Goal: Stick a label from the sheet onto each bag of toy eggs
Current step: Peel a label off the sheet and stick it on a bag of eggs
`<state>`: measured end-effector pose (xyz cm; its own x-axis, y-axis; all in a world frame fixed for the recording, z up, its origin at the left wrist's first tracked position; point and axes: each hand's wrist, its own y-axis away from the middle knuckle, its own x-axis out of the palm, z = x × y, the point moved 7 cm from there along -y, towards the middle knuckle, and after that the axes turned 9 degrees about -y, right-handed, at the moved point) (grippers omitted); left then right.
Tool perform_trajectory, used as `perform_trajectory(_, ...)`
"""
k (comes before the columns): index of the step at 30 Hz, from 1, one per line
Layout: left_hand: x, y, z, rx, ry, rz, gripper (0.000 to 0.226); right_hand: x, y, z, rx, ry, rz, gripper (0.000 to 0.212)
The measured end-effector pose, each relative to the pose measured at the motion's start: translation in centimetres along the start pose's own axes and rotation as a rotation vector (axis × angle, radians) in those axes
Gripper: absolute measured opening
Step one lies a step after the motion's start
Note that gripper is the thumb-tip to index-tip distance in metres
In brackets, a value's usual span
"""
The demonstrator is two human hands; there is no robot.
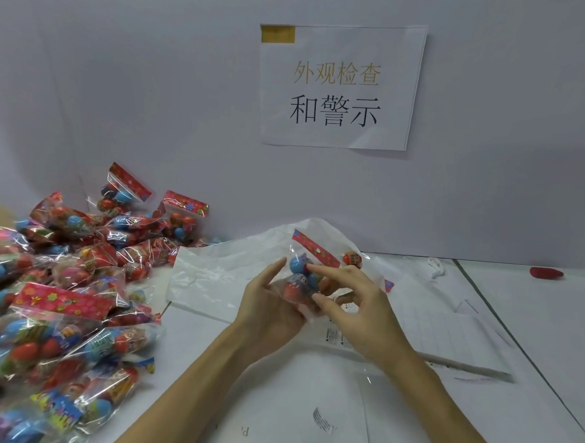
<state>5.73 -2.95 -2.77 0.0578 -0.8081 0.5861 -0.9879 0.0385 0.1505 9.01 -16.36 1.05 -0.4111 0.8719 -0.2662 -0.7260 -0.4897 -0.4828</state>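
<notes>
Clear crinkly film is the trouble in the head view: the bag of toy eggs sits at the centre, cupped from about eight o'clock by the left hand, whose fingers curl round its underside, while the right hand comes in from four o'clock with thumb and forefinger pinching at the bag's front, the other fingers spread. I judge a label is being pressed on there, though none can be made out under the fingertips. On such slack film over round eggs a label could crease, trap a fold or land crooked; and if the left grip loosens, the bag could slide down onto the surface.

The held bag contains blue and red eggs under a red patterned header. At nine o'clock a pile of bags holds the same kind of eggs; whether any carries a label cannot be told. A white plastic sack lies behind the hands with another egg bag on it. The label sheet lies flat just under the right wrist
</notes>
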Motion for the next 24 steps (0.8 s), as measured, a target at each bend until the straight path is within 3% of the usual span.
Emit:
perform_trajectory(3, -0.4, -0.4, -0.3, 0.086, -0.129, -0.083, 0.056, 0.0, -0.3, -0.6, 0.051, -0.107, -0.024, 0.029)
perform_trajectory(5, -0.5, -0.4, -1.3, 0.208, -0.355, -0.159, 0.048, 0.2, -0.3, -1.4, 0.169, -0.31, 0.001, 0.034)
perform_trajectory(7, -1.1, -0.2, -1.8, 0.275, -0.53, -0.263, 0.072, 0.3, -0.2, -1.9, 0.246, -0.379, 0.031, 0.037)
perform_trajectory(9, -1.7, -0.2, -2.0, 0.281, -0.523, -0.277, 0.088, 0.4, -0.1, -2.3, 0.268, -0.382, 0.042, 0.036)
perform_trajectory(12, -1.8, -0.2, -2.0, 0.303, -0.465, -0.208, 0.083, -0.1, -0.3, -2.5, 0.287, -0.391, -0.017, 0.034)
perform_trajectory(15, -2.4, 0.2, -2.8, 0.417, -0.561, -0.387, 0.093, -2.2, -0.4, -2.3, 0.204, -0.007, -0.083, 0.036)
perform_trajectory(16, -2.5, 0.5, -3.3, 0.496, -0.688, -0.463, 0.089, -2.8, -0.4, -2.1, 0.161, 0.22, -0.051, 0.034)
perform_trajectory(18, -2.0, 0.9, -4.1, 0.663, -0.981, -0.548, 0.059, -2.7, -0.1, -2.6, 0.163, 0.529, 0.114, 0.053)
perform_trajectory(20, -1.5, 1.2, -4.0, 0.738, -1.249, -0.581, 0.027, -2.5, 0.2, -3.3, 0.235, 0.582, 0.205, 0.064)
perform_trajectory(24, -0.5, 0.9, -2.1, 0.779, -1.415, -0.434, 0.022, -1.6, 0.4, -3.6, 0.241, 0.536, 0.217, 0.062)
